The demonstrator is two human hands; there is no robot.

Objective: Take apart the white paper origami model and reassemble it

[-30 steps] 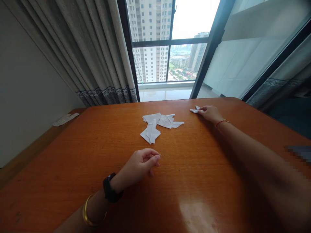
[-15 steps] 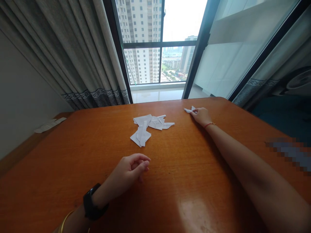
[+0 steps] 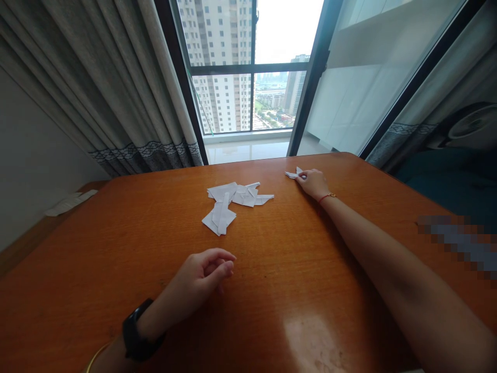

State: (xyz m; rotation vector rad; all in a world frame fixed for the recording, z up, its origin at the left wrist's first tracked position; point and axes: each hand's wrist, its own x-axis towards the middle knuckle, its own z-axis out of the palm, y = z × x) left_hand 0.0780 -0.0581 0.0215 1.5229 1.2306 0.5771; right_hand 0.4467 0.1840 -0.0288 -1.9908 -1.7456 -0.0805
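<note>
At the far right part of the table, my right hand (image 3: 313,183) pinches a small folded white paper piece (image 3: 291,175) between thumb and fingers. The fingers partly cover that piece, which seems to rest on the tabletop. Closer to me, my left hand (image 3: 205,272) hovers low over the wood or rests on it, fingers loosely curled and thumb a little apart, with nothing in it. Beyond it lies a loose pile of folded white papers (image 3: 219,213), several pieces overlapping, with narrow strips sticking out to the right.
The brown wooden table (image 3: 295,243) reaches to the window (image 3: 252,67). A flat white paper strip (image 3: 72,202) lies at the left edge by the wall. Grey curtains (image 3: 128,93) hang behind. A blurred patch (image 3: 458,241) covers something at the right.
The whole view has shifted slightly, so everything appears a little further left. Both hands keep nearly the same pose, the right one still on the folded paper.
</note>
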